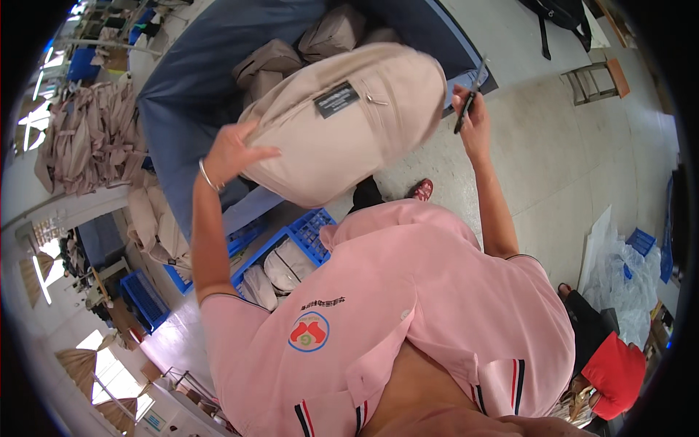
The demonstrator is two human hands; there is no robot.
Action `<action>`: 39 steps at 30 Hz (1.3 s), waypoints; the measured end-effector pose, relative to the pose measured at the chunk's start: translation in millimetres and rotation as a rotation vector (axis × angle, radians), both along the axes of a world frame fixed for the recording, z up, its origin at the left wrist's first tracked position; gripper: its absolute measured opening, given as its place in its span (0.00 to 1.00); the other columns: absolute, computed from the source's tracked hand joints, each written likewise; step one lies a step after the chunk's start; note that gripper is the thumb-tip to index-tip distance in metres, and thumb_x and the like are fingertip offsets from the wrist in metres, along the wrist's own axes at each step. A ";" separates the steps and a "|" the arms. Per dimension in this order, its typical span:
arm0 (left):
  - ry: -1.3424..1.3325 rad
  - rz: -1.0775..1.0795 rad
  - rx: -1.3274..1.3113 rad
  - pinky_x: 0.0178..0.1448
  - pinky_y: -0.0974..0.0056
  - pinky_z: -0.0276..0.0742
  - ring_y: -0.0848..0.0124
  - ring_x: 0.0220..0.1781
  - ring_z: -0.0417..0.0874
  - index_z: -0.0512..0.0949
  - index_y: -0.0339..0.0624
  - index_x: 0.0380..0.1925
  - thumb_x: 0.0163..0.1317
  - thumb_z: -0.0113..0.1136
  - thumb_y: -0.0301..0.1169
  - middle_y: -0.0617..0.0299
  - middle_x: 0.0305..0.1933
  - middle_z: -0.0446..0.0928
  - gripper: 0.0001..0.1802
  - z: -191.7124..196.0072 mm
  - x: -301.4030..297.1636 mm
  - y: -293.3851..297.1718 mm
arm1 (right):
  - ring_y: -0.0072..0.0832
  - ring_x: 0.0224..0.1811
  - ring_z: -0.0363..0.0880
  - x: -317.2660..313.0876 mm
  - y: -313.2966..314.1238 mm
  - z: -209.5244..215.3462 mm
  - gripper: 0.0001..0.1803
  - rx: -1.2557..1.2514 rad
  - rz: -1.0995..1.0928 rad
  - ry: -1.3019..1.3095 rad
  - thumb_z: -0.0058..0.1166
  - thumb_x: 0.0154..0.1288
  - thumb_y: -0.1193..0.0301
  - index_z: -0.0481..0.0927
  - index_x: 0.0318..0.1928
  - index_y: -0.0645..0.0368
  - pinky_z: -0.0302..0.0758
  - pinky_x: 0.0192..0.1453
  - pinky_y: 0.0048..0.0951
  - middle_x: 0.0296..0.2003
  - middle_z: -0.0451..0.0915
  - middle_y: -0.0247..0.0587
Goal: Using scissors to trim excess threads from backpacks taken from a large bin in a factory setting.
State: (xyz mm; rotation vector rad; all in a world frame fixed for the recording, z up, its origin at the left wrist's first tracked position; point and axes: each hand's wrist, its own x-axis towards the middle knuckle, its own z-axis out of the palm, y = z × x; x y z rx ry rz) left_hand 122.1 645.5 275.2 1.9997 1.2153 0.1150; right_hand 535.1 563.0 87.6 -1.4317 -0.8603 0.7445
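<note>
A beige backpack with a dark label patch and a zipper on its front hangs in front of me, a little blurred. My left hand grips its left edge, thumb on the front face, fingers partly hidden behind the fabric. Beyond the bag's right end, my right hand is closed around black-handled scissors, the metal blade pointing up and away. Under and behind the backpack is a large blue-grey fabric bin, holding several folded beige bags.
Blue plastic crates with pale bags in them stand below left. Many beige pieces are heaped at the far left. A small stool and a black bag are at right. Another person in red is at lower right.
</note>
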 end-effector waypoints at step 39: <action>-0.385 0.078 0.199 0.45 0.64 0.75 0.65 0.40 0.80 0.82 0.40 0.31 0.55 0.65 0.29 0.59 0.36 0.80 0.05 -215.1 42.9 122.7 | 0.53 0.38 0.81 -95.0 17.3 -52.5 0.37 -0.514 0.732 -0.749 0.52 0.57 0.34 0.75 0.37 0.61 0.77 0.42 0.48 0.36 0.82 0.54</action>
